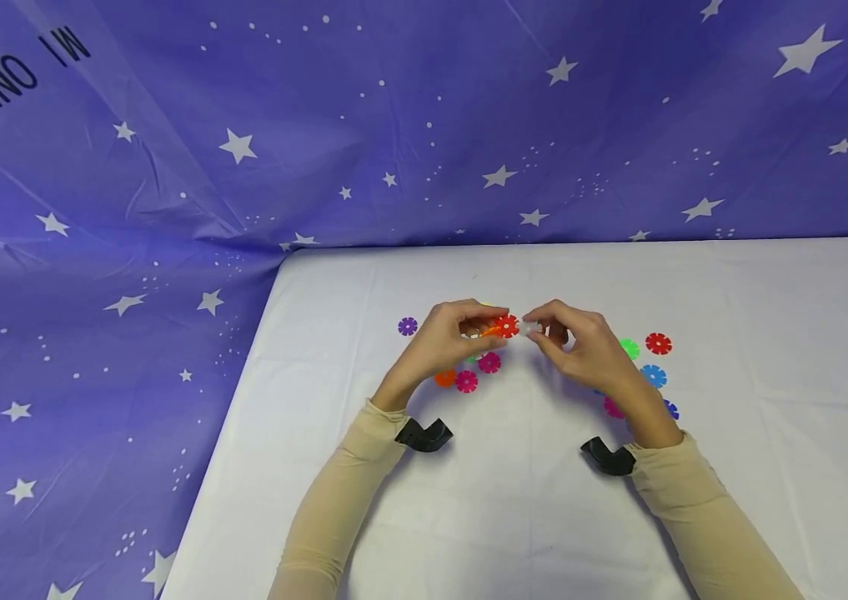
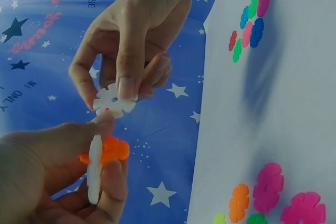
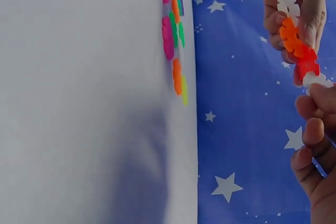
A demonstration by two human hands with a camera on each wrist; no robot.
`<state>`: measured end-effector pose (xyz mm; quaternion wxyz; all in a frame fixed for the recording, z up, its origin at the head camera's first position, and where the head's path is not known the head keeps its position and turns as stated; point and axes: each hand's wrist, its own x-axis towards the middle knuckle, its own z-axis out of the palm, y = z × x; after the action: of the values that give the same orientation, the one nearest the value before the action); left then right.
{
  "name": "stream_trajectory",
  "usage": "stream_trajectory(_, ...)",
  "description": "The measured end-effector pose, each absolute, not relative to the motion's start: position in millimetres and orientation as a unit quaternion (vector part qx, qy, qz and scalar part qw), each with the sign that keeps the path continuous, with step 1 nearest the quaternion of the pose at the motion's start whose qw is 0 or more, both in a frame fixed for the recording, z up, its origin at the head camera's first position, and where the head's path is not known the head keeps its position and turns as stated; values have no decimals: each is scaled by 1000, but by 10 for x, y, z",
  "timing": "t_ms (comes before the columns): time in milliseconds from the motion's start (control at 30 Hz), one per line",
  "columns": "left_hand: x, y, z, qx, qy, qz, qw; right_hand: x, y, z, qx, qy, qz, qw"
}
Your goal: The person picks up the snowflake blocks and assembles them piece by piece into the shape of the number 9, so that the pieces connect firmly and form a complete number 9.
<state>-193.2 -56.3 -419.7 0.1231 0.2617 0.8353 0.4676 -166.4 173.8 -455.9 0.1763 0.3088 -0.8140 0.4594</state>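
Observation:
Above the white table (image 1: pixel 514 500) my two hands meet. My left hand (image 1: pixel 491 330) pinches a small cluster of joined snowflake discs: a red disc (image 1: pixel 506 325), an orange disc (image 2: pixel 109 150) and a white disc seen edge-on (image 2: pixel 94 169). My right hand (image 1: pixel 539 330) pinches a single white disc (image 2: pixel 114 99) between thumb and fingers, its edge against the cluster. In the right wrist view the cluster (image 3: pixel 296 45) runs white, orange, red, with the single white disc (image 3: pixel 315 80) at its lower end.
Loose discs lie on the table: purple (image 1: pixel 408 326), two pink (image 1: pixel 478 372) and orange (image 1: pixel 444 378) under my left hand; red (image 1: pixel 659 342), green (image 1: pixel 629 348) and blue (image 1: pixel 653 376) by my right. A blue starred cloth (image 1: pixel 168 208) hangs behind and to the left.

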Motion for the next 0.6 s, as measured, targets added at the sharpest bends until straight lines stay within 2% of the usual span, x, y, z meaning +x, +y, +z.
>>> stream_trajectory(333,-1888,-501,-4195,246,856,448,80,-1670,1656,-4607,304,-812,464,179)
stream_trajectory(600,-1885,-481,-4212,256,861,432,80,-1659,1615,-4648,298,-792,503,178)
